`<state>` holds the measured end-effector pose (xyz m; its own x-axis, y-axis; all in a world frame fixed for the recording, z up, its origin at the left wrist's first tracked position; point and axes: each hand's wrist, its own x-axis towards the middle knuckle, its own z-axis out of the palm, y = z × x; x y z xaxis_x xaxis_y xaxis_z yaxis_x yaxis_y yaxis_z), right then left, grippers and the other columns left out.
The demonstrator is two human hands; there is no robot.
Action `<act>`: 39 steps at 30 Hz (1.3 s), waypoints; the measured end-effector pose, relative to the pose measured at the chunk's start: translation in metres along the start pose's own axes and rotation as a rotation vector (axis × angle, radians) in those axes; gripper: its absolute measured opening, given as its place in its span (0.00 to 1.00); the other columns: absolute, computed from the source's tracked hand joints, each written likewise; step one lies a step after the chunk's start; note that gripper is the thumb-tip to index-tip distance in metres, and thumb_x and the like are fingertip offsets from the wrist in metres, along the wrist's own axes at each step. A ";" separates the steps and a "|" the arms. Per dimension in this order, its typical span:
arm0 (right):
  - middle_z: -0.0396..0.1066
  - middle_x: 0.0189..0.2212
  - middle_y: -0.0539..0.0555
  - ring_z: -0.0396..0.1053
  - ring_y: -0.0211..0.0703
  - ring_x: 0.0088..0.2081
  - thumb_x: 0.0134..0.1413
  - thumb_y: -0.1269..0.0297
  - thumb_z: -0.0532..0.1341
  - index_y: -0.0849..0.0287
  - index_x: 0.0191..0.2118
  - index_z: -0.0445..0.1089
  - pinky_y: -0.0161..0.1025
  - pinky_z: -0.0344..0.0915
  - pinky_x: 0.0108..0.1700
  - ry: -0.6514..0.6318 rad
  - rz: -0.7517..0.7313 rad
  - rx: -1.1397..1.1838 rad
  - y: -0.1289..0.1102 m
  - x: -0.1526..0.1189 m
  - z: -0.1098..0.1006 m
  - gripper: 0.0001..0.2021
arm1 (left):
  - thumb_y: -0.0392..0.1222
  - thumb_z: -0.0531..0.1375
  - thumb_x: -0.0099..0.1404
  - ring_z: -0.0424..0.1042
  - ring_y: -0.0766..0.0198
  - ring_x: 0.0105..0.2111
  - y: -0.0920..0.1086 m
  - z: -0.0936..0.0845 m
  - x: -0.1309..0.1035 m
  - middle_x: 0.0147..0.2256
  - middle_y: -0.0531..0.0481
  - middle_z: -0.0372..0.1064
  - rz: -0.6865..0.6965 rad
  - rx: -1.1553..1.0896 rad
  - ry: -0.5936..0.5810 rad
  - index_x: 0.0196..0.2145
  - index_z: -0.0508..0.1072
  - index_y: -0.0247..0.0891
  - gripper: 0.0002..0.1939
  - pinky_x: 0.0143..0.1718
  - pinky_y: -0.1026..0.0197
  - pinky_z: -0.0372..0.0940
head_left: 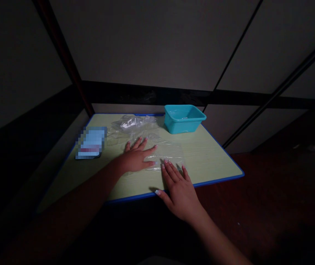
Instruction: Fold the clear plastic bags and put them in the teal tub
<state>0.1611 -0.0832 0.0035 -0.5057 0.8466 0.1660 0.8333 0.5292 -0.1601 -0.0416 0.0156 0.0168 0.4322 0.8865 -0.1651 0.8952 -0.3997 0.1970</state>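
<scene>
A clear plastic bag (pixel 171 150) lies spread out near the middle of the small table. My left hand (pixel 136 158) rests flat over its left part, fingers spread. At the bag's near edge, my right hand (pixel 178 187) has its fingertips down on the plastic, the thumb held apart over the table's front edge. Neither hand grips anything. Behind my left hand sits a crumpled heap of clear plastic bags (pixel 132 124); whether it joins the flat bag I cannot tell.
A turquoise plastic basket (pixel 185 126) stands at the back right, something clear inside it. On the left lies a phone-like device with a blurred screen (pixel 92 141). The pale table (pixel 209 158) has a blue rim and stands against cabinet panels (pixel 151 44).
</scene>
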 end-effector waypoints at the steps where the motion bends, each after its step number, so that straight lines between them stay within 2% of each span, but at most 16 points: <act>1: 0.42 0.64 0.61 0.41 0.51 0.64 0.59 0.46 0.45 0.64 0.64 0.48 0.56 0.36 0.63 -0.005 0.016 -0.003 0.001 -0.001 0.000 0.34 | 0.66 0.49 0.60 0.23 0.43 0.63 0.000 0.000 0.000 0.65 0.48 0.24 0.002 -0.001 0.000 0.63 0.43 0.58 0.36 0.56 0.33 0.31; 7: 0.47 0.63 0.62 0.45 0.50 0.64 0.61 0.49 0.45 0.67 0.64 0.46 0.56 0.39 0.63 -0.002 0.125 -0.022 0.009 -0.012 0.000 0.32 | 0.66 0.47 0.61 0.23 0.44 0.63 -0.003 0.003 0.001 0.65 0.47 0.25 0.003 0.012 0.018 0.63 0.42 0.58 0.36 0.55 0.32 0.31; 12: 0.47 0.63 0.62 0.45 0.51 0.63 0.61 0.49 0.46 0.65 0.64 0.45 0.57 0.40 0.62 0.017 0.131 -0.026 0.013 -0.016 0.002 0.32 | 0.64 0.47 0.62 0.25 0.44 0.63 0.000 0.003 0.002 0.65 0.46 0.27 -0.025 0.031 0.052 0.64 0.43 0.54 0.36 0.56 0.33 0.31; 18: 0.46 0.63 0.62 0.46 0.53 0.63 0.60 0.47 0.46 0.63 0.65 0.44 0.58 0.40 0.62 0.033 0.124 -0.032 0.013 -0.015 0.004 0.34 | 0.65 0.51 0.59 0.26 0.45 0.64 0.026 0.005 0.001 0.66 0.46 0.27 0.055 0.037 0.214 0.64 0.46 0.49 0.40 0.58 0.36 0.27; 22: 0.46 0.63 0.62 0.44 0.53 0.64 0.59 0.45 0.45 0.65 0.64 0.46 0.58 0.39 0.62 0.023 0.121 -0.049 0.012 -0.015 0.005 0.35 | 0.65 0.52 0.59 0.25 0.46 0.64 0.042 0.011 0.003 0.66 0.45 0.26 0.105 0.040 0.259 0.64 0.45 0.48 0.40 0.57 0.35 0.24; 29: 0.46 0.63 0.63 0.44 0.54 0.64 0.59 0.44 0.45 0.66 0.65 0.44 0.58 0.39 0.62 0.030 0.117 -0.057 0.012 -0.016 0.006 0.36 | 0.66 0.50 0.59 0.23 0.45 0.64 0.035 0.013 0.003 0.66 0.48 0.24 0.045 0.015 0.186 0.64 0.42 0.53 0.40 0.56 0.33 0.25; 39: 0.45 0.63 0.63 0.44 0.53 0.64 0.59 0.45 0.46 0.66 0.65 0.42 0.57 0.37 0.62 0.037 0.120 -0.077 0.015 -0.017 0.010 0.36 | 0.71 0.52 0.54 0.21 0.42 0.63 0.014 0.007 0.001 0.65 0.43 0.19 0.024 0.024 0.025 0.65 0.35 0.50 0.49 0.55 0.32 0.30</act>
<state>0.1797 -0.0896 -0.0119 -0.3939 0.9001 0.1860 0.9027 0.4170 -0.1060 -0.0276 0.0096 0.0130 0.4513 0.8818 -0.1367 0.8869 -0.4265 0.1775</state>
